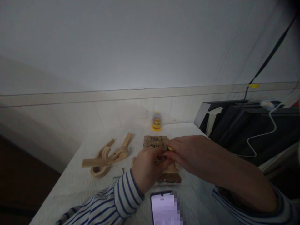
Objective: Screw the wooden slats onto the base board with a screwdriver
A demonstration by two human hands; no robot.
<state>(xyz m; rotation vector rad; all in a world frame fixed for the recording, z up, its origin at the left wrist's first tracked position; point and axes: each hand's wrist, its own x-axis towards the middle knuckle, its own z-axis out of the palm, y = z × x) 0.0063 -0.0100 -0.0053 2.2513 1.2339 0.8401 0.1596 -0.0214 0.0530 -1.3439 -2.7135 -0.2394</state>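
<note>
Both hands meet over the middle of the table. My right hand point(185, 153) is closed around a small yellow-and-black tool point(170, 148); only a bit of it shows between the fingers. My left hand point(148, 167) is pinched right beside it, fingertips against those of the right, and what it grips is hidden. Under the hands lies a brown printed paper packet point(154, 141). A pale wooden piece point(172, 168) shows below the fingers, with a brown piece point(172, 178) at its near edge.
Curved wooden parts point(117, 154) and a wooden ring point(100, 172) lie at left, near metal screws point(116, 177). A phone point(164, 207) with a lit screen lies in front. A yellow-based clear jar point(157, 121) stands by the wall. Dark panels point(229, 125) and a white cable point(260, 136) are at right.
</note>
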